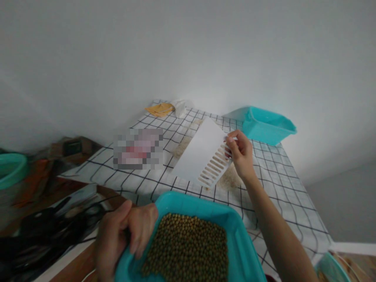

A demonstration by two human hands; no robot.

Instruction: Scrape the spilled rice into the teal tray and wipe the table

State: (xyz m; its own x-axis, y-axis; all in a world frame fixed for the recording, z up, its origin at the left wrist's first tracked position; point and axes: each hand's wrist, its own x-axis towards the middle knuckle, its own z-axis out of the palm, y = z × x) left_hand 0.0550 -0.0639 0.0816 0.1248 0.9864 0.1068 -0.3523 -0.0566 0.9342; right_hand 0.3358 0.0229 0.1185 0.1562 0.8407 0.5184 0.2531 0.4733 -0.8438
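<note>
The white slotted plate (197, 150) is lying slantwise just left of the right hand (241, 154), its long axis running from the near left to the far right, away from the person. Its row of slots is following the long side nearest that hand, and its plain side is facing away to the left. The right hand is pinching it between thumb and fingers towards the far end of the slotted side; whether the plate is touching the checked cloth (279, 188) beneath, I cannot tell. Pale brown grainy stuff (230, 178) is showing below the hand, with more past the plate's left side. Nearer the person, the left hand (129, 227) is grasping the left rim of a teal tray (199, 200), its fingers curling over the edge. Green-brown beans (188, 246) are filling much of that tray, to the right of those fingers. Beyond the right hand, a teal bin (264, 127) is standing by the wall (188, 51). Far ahead of the left hand, a yellow bag (160, 109) is lying beside something white and crumpled (179, 107).
</note>
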